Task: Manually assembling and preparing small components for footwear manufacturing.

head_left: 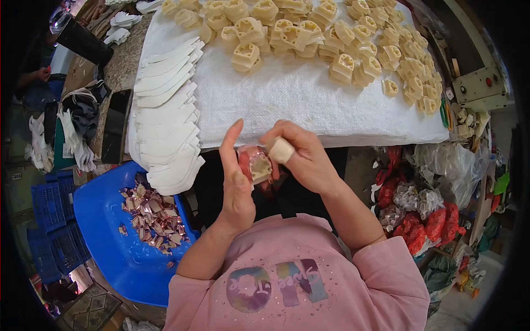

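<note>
My left hand (236, 176) holds a small cream block wrapped in red and shiny foil (256, 165) in front of my chest, forefinger pointing up. My right hand (303, 154) grips the same piece from the right, with a taped thumb pressing its top edge. On the white cloth (276, 99) over the table lie several bare cream moulded blocks (331, 38). A row of overlapping white curved sheets (165, 116) runs along the cloth's left edge.
A blue plastic chair (110, 231) at my lower left carries a heap of shiny foil scraps (154, 218). Blue crates (52, 220) stand further left. Red and clear bags (419, 204) pile up at right. A cream control box (480, 88) sits at the far right.
</note>
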The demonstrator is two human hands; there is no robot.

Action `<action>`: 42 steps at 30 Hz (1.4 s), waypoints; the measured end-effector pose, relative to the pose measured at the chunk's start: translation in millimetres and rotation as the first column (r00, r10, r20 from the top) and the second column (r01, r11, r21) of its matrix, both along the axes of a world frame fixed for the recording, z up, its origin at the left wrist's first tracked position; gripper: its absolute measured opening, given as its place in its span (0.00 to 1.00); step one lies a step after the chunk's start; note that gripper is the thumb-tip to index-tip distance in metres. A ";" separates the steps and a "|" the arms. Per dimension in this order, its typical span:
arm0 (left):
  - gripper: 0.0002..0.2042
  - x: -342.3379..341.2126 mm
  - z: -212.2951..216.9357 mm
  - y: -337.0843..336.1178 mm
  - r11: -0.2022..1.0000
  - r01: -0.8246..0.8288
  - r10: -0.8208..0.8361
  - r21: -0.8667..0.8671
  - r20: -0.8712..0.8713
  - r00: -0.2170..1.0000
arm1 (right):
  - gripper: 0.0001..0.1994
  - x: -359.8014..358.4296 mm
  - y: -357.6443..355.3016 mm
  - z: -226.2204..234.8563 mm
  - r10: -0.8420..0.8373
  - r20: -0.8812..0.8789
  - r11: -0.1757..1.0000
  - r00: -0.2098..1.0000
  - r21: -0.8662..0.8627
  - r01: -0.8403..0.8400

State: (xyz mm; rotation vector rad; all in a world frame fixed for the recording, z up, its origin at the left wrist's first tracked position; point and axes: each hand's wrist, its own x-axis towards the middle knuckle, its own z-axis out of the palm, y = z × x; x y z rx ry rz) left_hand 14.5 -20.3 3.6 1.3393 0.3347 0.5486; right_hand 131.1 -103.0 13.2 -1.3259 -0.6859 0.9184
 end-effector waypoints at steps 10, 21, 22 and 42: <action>0.26 -2.7 -8.7 -9.3 0.992 -0.084 0.090 0.089 -0.057 0.994 | 0.08 -1.7 -11.2 -11.9 0.206 -0.174 0.969 0.963 0.175 -0.176; 0.38 -6.0 -10.6 10.3 0.983 -0.013 0.014 0.181 -0.004 1.000 | 0.13 2.9 -10.0 -3.6 -0.111 0.373 0.989 0.921 0.130 0.067; 0.42 -7.0 -15.3 13.9 0.877 -0.044 0.038 0.478 0.023 0.999 | 0.13 1.2 -7.1 13.7 0.033 0.492 0.999 0.870 -0.039 -0.016; 0.21 -11.1 17.1 23.6 0.769 0.083 0.016 0.634 -0.148 0.989 | 0.08 31.8 -7.4 -1.3 0.314 0.095 0.949 0.945 -0.036 -0.312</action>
